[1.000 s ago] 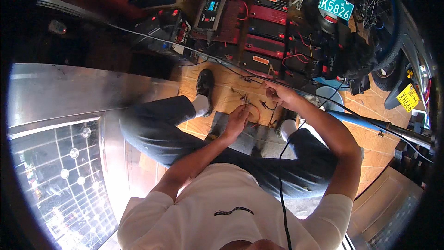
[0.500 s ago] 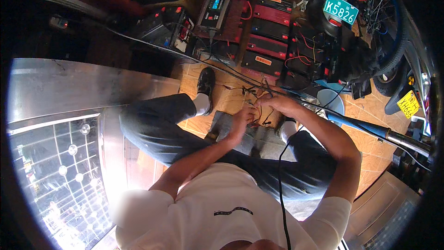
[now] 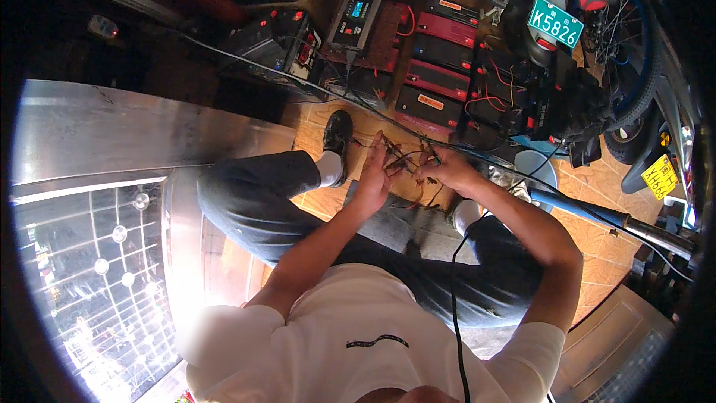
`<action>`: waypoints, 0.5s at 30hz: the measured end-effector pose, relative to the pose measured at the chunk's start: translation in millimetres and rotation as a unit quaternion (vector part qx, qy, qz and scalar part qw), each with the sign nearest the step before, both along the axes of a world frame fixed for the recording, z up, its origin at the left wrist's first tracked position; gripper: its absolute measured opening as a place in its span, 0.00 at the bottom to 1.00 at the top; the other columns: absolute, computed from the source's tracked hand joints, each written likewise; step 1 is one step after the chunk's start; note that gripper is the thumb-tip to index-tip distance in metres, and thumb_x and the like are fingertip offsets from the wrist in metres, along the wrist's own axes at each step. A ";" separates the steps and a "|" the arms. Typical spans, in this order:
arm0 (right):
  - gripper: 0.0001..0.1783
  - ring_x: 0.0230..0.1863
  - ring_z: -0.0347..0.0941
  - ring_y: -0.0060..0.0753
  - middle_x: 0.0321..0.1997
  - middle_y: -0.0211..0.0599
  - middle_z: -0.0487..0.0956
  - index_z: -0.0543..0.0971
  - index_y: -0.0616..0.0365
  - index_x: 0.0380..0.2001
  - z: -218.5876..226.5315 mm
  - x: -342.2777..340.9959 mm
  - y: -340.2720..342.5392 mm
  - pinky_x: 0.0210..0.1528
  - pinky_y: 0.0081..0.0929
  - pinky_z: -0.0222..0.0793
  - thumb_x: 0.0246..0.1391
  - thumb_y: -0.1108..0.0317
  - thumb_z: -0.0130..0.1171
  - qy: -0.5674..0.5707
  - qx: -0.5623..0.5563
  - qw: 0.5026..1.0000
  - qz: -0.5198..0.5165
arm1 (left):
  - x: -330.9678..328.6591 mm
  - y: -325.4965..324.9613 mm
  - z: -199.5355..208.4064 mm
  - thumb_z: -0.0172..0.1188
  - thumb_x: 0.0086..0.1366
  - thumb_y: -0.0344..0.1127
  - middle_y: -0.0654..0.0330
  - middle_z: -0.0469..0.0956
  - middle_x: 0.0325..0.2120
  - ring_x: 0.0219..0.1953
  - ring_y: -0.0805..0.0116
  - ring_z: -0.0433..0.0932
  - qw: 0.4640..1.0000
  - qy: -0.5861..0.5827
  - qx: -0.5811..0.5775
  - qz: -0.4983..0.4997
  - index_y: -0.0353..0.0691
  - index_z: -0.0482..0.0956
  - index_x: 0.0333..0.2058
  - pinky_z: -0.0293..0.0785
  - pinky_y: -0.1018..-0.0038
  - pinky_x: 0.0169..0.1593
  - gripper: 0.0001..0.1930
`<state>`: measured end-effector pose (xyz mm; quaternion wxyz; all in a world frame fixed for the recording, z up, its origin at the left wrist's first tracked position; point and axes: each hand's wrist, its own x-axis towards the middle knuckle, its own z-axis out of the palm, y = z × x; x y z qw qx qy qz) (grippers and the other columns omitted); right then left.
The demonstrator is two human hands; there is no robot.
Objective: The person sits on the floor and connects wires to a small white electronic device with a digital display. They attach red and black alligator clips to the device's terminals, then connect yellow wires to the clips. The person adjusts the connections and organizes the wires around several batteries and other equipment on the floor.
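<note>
A loose tangle of thin dark wires [image 3: 407, 162] with small ends stretches between my two hands, above the floor by my feet. My left hand [image 3: 374, 177] holds the left side of the tangle, its forefinger stretched out along the wires and the other fingers bent. From the right, my right hand [image 3: 452, 169] pinches the wires between thumb and fingers. Some strands hang below toward a grey mat [image 3: 384, 220] between my shoes. Exactly which strand each hand grips is too small to make out.
Black and red batteries [image 3: 430, 108] stand in a row ahead, beside a charger with a lit screen [image 3: 352, 22]. A long cable [image 3: 298, 80] crosses above my hands. At right are a light-blue bucket [image 3: 538, 168], a blue pole [image 3: 570, 205] and parked two-wheelers [image 3: 638, 134]. A metal panel [image 3: 149, 130] stands left.
My hands have drawn apart, the left moving left and slightly forward, spreading the wires between them. The left forefinger is now extended. The view has shifted slightly.
</note>
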<state>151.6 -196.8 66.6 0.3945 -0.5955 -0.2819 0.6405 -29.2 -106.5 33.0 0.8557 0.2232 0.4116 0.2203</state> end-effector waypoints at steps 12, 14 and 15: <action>0.16 0.41 0.75 0.25 0.41 0.33 0.79 0.75 0.64 0.43 -2.1 -5.8 6.9 0.48 0.23 0.69 0.50 0.75 0.62 -0.103 0.008 0.994 -0.028 | -8.6 -16.0 0.6 0.48 0.71 0.53 0.61 0.68 0.53 0.49 0.65 0.75 0.999 -0.043 -0.013 -0.015 0.54 0.61 0.61 0.75 0.69 0.50 0.24; 0.18 0.41 0.75 0.25 0.43 0.35 0.79 0.76 0.63 0.46 -7.4 -11.2 6.8 0.47 0.24 0.70 0.50 0.72 0.64 -0.091 0.079 0.992 -0.046 | -6.8 -10.9 -1.4 0.50 0.70 0.51 0.59 0.66 0.53 0.51 0.61 0.73 0.997 -0.050 -0.050 0.009 0.53 0.62 0.60 0.74 0.67 0.52 0.23; 0.20 0.40 0.75 0.24 0.44 0.35 0.80 0.76 0.63 0.47 -10.3 -13.5 6.7 0.46 0.25 0.70 0.50 0.70 0.65 -0.091 0.112 0.988 -0.054 | -6.2 -7.8 -2.7 0.51 0.70 0.50 0.58 0.65 0.54 0.53 0.60 0.72 0.996 -0.057 -0.070 0.022 0.52 0.63 0.59 0.74 0.66 0.53 0.23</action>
